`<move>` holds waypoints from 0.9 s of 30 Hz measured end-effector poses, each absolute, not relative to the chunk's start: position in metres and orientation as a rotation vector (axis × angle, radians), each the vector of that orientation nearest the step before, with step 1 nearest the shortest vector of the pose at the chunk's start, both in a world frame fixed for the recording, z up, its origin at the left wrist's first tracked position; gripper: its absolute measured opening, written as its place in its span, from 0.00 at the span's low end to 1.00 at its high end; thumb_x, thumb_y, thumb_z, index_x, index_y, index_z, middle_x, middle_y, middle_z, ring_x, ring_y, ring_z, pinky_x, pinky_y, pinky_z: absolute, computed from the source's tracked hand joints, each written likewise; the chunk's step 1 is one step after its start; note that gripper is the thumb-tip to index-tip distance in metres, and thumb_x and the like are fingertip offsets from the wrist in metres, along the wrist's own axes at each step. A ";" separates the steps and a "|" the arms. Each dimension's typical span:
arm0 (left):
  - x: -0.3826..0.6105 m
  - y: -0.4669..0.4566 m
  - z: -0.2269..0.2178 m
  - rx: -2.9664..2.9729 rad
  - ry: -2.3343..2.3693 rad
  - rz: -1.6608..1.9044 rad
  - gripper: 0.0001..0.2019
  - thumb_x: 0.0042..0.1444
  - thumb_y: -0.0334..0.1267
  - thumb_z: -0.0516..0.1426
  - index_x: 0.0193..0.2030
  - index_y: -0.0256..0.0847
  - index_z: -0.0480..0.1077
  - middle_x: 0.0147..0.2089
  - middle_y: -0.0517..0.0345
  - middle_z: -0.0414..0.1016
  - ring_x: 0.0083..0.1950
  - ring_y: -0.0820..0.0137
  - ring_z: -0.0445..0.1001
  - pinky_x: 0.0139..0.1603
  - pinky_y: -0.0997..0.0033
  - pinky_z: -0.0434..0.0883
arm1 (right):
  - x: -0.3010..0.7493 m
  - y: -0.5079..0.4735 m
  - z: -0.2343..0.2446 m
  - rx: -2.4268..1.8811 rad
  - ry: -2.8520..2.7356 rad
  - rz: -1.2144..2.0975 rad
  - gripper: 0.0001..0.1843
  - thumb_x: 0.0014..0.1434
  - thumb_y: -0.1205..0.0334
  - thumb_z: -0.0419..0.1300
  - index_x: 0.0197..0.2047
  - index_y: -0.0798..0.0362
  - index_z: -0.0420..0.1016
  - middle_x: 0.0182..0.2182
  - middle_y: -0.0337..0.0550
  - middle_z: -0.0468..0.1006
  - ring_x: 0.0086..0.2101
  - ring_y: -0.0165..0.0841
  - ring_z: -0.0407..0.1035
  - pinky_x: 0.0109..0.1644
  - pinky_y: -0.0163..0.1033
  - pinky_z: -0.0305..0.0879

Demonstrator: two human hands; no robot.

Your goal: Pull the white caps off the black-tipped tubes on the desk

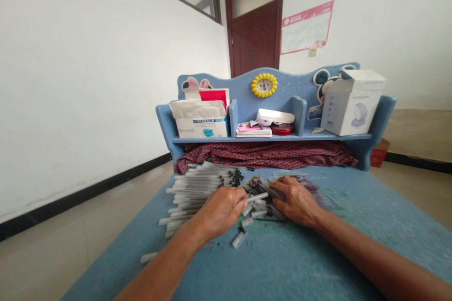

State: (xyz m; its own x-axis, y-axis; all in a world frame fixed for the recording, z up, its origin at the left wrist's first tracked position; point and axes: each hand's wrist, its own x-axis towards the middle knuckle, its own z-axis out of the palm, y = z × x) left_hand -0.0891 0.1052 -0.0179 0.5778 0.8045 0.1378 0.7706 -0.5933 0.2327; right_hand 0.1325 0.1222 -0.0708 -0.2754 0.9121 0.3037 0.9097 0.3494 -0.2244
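A large pile of clear pens (197, 188) with black tips lies on the blue desk (282, 263), left of centre. My left hand (221, 211) is closed in a pinch on one clear pen barrel (257, 196), its fingertips at the pile's right edge. My right hand (294, 200) rests palm down, fingers curled over a small heap of pen parts and caps (259, 209). A few loose clear caps (239, 239) lie near my left wrist.
A blue shelf (275, 137) stands at the desk's back with a mask box (203, 124), a yellow clock (264, 85), books, a red tin and a white carton (351, 103). Red checked cloth (264, 154) lies under it. A brown door is behind.
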 end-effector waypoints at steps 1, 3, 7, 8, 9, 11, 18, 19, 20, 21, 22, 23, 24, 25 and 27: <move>-0.089 0.106 -0.018 2.657 1.333 0.347 0.09 0.58 0.32 0.49 0.28 0.39 0.65 0.26 0.61 0.67 0.29 0.73 0.67 0.31 0.77 0.58 | 0.131 0.122 -0.071 -1.600 -2.241 0.035 0.19 0.55 0.61 0.56 0.50 0.45 0.72 0.44 0.44 0.73 0.45 0.37 0.65 0.47 0.37 0.57; -0.090 0.107 -0.020 2.656 1.329 0.346 0.08 0.58 0.32 0.49 0.28 0.38 0.65 0.26 0.61 0.67 0.29 0.73 0.67 0.31 0.77 0.58 | 0.131 0.123 -0.072 -1.605 -2.230 0.060 0.19 0.55 0.62 0.55 0.50 0.46 0.72 0.44 0.45 0.73 0.45 0.37 0.65 0.48 0.38 0.57; -0.090 0.107 -0.020 2.653 1.332 0.345 0.09 0.58 0.33 0.49 0.28 0.38 0.65 0.27 0.60 0.67 0.29 0.73 0.67 0.31 0.77 0.58 | 0.133 0.124 -0.074 -1.667 -2.186 0.024 0.20 0.55 0.62 0.53 0.51 0.50 0.71 0.45 0.47 0.72 0.46 0.39 0.64 0.48 0.39 0.57; -0.090 0.107 -0.019 2.653 1.335 0.340 0.09 0.58 0.33 0.49 0.28 0.38 0.65 0.27 0.60 0.68 0.29 0.73 0.67 0.31 0.77 0.58 | 0.134 0.124 -0.075 -1.695 -2.175 0.007 0.20 0.55 0.62 0.53 0.51 0.51 0.71 0.45 0.48 0.72 0.46 0.39 0.64 0.48 0.39 0.57; -0.090 0.106 -0.018 2.653 1.339 0.334 0.09 0.58 0.33 0.49 0.28 0.38 0.65 0.27 0.60 0.67 0.29 0.73 0.67 0.31 0.77 0.58 | 0.135 0.125 -0.075 -1.727 -2.164 -0.010 0.21 0.55 0.62 0.53 0.52 0.51 0.71 0.44 0.49 0.72 0.46 0.40 0.64 0.48 0.40 0.57; -0.090 0.105 -0.018 2.655 1.341 0.323 0.09 0.58 0.33 0.49 0.28 0.38 0.65 0.27 0.60 0.67 0.29 0.73 0.67 0.30 0.78 0.57 | 0.138 0.126 -0.077 -1.786 -2.141 -0.044 0.20 0.56 0.61 0.52 0.51 0.52 0.71 0.44 0.50 0.72 0.46 0.41 0.64 0.48 0.41 0.57; -0.091 0.106 -0.019 2.663 1.337 0.320 0.09 0.58 0.33 0.49 0.27 0.38 0.64 0.26 0.61 0.66 0.28 0.74 0.66 0.30 0.78 0.57 | 0.148 0.132 -0.081 -1.883 -2.080 -0.095 0.18 0.57 0.59 0.51 0.49 0.52 0.73 0.45 0.50 0.72 0.47 0.41 0.64 0.47 0.41 0.58; -0.091 0.106 -0.020 2.663 1.335 0.320 0.09 0.58 0.33 0.49 0.28 0.38 0.64 0.26 0.61 0.66 0.28 0.74 0.66 0.30 0.78 0.57 | 0.148 0.133 -0.081 -1.888 -2.076 -0.097 0.19 0.57 0.58 0.51 0.49 0.52 0.73 0.45 0.50 0.72 0.47 0.42 0.64 0.47 0.41 0.58; -0.091 0.107 -0.020 2.662 1.334 0.321 0.09 0.58 0.33 0.49 0.28 0.38 0.64 0.26 0.60 0.67 0.28 0.74 0.67 0.30 0.78 0.57 | 0.148 0.132 -0.081 -1.888 -2.076 -0.096 0.19 0.57 0.58 0.51 0.49 0.52 0.73 0.45 0.51 0.72 0.47 0.42 0.64 0.47 0.41 0.58; -0.091 0.107 -0.020 2.663 1.335 0.321 0.09 0.58 0.33 0.49 0.28 0.38 0.65 0.27 0.60 0.67 0.29 0.74 0.67 0.30 0.78 0.57 | 0.148 0.132 -0.081 -1.883 -2.080 -0.093 0.19 0.57 0.57 0.51 0.49 0.52 0.73 0.45 0.51 0.72 0.47 0.42 0.64 0.47 0.41 0.58; -0.091 0.107 -0.020 2.665 1.335 0.319 0.09 0.58 0.34 0.49 0.28 0.38 0.65 0.27 0.60 0.67 0.29 0.74 0.67 0.30 0.78 0.58 | 0.147 0.131 -0.081 -1.873 -2.084 -0.087 0.19 0.57 0.56 0.51 0.49 0.52 0.73 0.45 0.51 0.72 0.47 0.42 0.64 0.48 0.42 0.58; -0.091 0.107 -0.020 2.667 1.336 0.319 0.09 0.58 0.34 0.49 0.29 0.38 0.65 0.27 0.60 0.67 0.29 0.74 0.67 0.31 0.78 0.58 | 0.147 0.130 -0.080 -1.858 -2.090 -0.081 0.20 0.57 0.54 0.51 0.49 0.52 0.72 0.45 0.51 0.72 0.47 0.42 0.64 0.48 0.42 0.58; -0.091 0.107 -0.020 2.668 1.336 0.319 0.08 0.58 0.34 0.49 0.29 0.38 0.65 0.27 0.60 0.67 0.29 0.73 0.67 0.31 0.78 0.58 | 0.146 0.130 -0.080 -1.843 -2.091 -0.073 0.20 0.57 0.53 0.51 0.49 0.52 0.72 0.45 0.51 0.72 0.47 0.42 0.64 0.48 0.42 0.58; -0.091 0.107 -0.021 2.669 1.337 0.318 0.08 0.58 0.34 0.49 0.29 0.38 0.65 0.27 0.60 0.68 0.29 0.73 0.67 0.31 0.78 0.58 | 0.146 0.129 -0.079 -1.828 -2.089 -0.065 0.21 0.58 0.52 0.51 0.50 0.51 0.72 0.45 0.50 0.72 0.47 0.42 0.64 0.48 0.42 0.58; -0.091 0.108 -0.021 2.666 1.341 0.314 0.08 0.58 0.34 0.49 0.29 0.38 0.65 0.27 0.60 0.67 0.29 0.73 0.67 0.31 0.78 0.58 | 0.147 0.128 -0.078 -1.799 -2.082 -0.036 0.21 0.58 0.50 0.50 0.50 0.51 0.72 0.45 0.50 0.72 0.47 0.41 0.65 0.49 0.42 0.58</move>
State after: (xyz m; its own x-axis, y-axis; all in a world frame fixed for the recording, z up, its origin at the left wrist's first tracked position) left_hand -0.0906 0.1076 -0.0208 0.5809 0.8047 0.1226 0.7752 -0.5929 0.2180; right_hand 0.1467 0.1280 -0.0781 -0.1022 0.9471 0.3041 0.9572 0.1769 -0.2292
